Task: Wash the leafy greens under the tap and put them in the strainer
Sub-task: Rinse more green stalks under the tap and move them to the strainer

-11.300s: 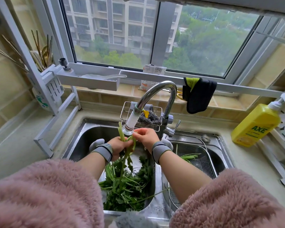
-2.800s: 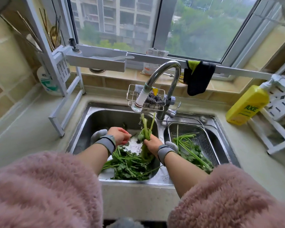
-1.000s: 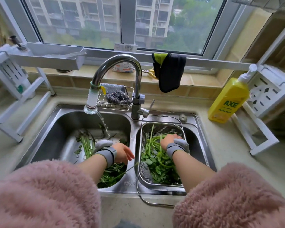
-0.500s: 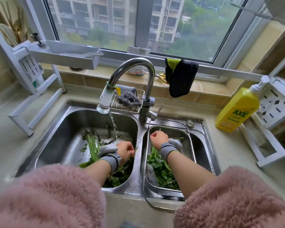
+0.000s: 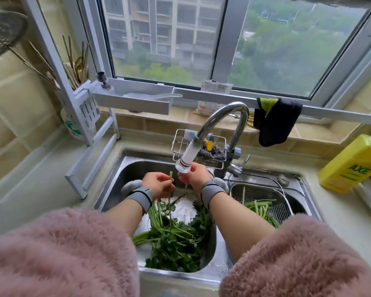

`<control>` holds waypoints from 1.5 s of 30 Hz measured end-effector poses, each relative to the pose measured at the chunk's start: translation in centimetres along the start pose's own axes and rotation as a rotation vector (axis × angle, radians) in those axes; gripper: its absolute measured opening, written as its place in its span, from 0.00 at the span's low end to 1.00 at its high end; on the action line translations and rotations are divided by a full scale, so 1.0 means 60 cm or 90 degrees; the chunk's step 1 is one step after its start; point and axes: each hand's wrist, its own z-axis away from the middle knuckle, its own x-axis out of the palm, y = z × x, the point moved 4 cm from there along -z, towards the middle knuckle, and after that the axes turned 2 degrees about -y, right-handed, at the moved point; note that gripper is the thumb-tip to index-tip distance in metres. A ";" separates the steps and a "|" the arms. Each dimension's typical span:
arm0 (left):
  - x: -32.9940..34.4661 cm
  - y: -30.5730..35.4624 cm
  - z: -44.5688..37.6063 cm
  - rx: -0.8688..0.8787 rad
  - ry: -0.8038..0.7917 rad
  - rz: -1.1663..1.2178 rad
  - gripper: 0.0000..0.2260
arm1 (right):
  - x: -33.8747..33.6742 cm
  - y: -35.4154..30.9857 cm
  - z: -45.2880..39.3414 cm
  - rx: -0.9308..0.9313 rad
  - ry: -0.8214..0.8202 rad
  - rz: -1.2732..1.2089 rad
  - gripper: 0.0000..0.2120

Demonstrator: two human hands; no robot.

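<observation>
A pile of leafy greens [image 5: 176, 243] lies in the left sink basin [image 5: 124, 168]. My left hand [image 5: 159, 184] pinches one thin green stem [image 5: 170, 198], which hangs upright down to the pile. My right hand [image 5: 196, 174] is just right of it, directly under the tap's white nozzle [image 5: 186, 158], fingers loosely curled with nothing seen in them. Water trickles off it. The metal mesh strainer [image 5: 263, 189] sits in the right basin with some washed greens [image 5: 259, 207] in it; my right forearm covers part of them.
The chrome tap [image 5: 225, 112] arches over the basins. A wire rack with a scourer [image 5: 212, 152] hangs behind it. A yellow soap bottle [image 5: 351, 166] stands on the right counter, and a dark cloth [image 5: 274, 121] hangs from the sill rail. A white shelf rack [image 5: 90, 112] stands at left.
My right hand has left the strainer and come up under the tap. My left hand has lifted out of the pile with a stem.
</observation>
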 end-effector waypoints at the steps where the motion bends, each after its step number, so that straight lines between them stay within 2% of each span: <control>1: -0.002 0.002 -0.006 -0.005 -0.017 -0.011 0.05 | 0.000 0.001 -0.003 0.003 0.034 0.022 0.10; 3: 0.001 0.004 -0.021 -0.013 -0.056 -0.047 0.06 | -0.004 0.005 0.002 0.011 0.068 0.012 0.12; 7: 0.021 0.003 -0.031 -0.019 -0.082 -0.090 0.05 | -0.007 0.003 0.017 -0.002 0.011 0.009 0.12; 11: 0.046 0.007 -0.028 -0.012 -0.095 -0.039 0.02 | -0.024 0.008 0.024 -0.033 0.005 0.056 0.12; 14: 0.052 0.014 -0.022 -0.001 -0.094 -0.022 0.03 | -0.032 0.005 0.028 -0.037 0.007 0.078 0.11; 18: 0.049 -0.003 -0.022 -0.032 -0.128 -0.106 0.03 | -0.032 -0.002 0.023 -0.050 0.028 0.034 0.12; 25: 0.054 -0.016 -0.011 -0.044 -0.091 -0.096 0.06 | -0.025 -0.004 0.026 -0.062 -0.037 0.066 0.09; 28: 0.055 -0.015 -0.007 -0.045 -0.107 -0.090 0.02 | -0.021 -0.004 0.025 -0.060 -0.046 0.066 0.15; 31: 0.060 -0.017 -0.003 -0.039 -0.123 -0.152 0.03 | -0.026 -0.006 0.025 -0.054 -0.004 0.033 0.21; 33: 0.062 -0.020 0.000 -0.044 -0.106 -0.158 0.01 | -0.026 -0.005 0.025 -0.061 -0.018 0.027 0.18; 37: 0.065 -0.021 0.001 -0.055 -0.106 -0.130 0.04 | -0.027 0.005 0.025 -0.058 -0.054 0.086 0.07; 40: 0.062 -0.022 0.003 -0.057 -0.116 -0.159 0.06 | -0.031 0.007 0.024 -0.067 -0.019 0.067 0.12; 42: 0.059 -0.025 0.002 -0.057 -0.137 -0.237 0.09 | -0.030 0.004 0.022 -0.071 -0.008 0.041 0.14; 45: 0.054 -0.020 0.003 -0.067 -0.138 -0.237 0.12 | -0.026 0.003 0.019 -0.076 -0.057 0.080 0.08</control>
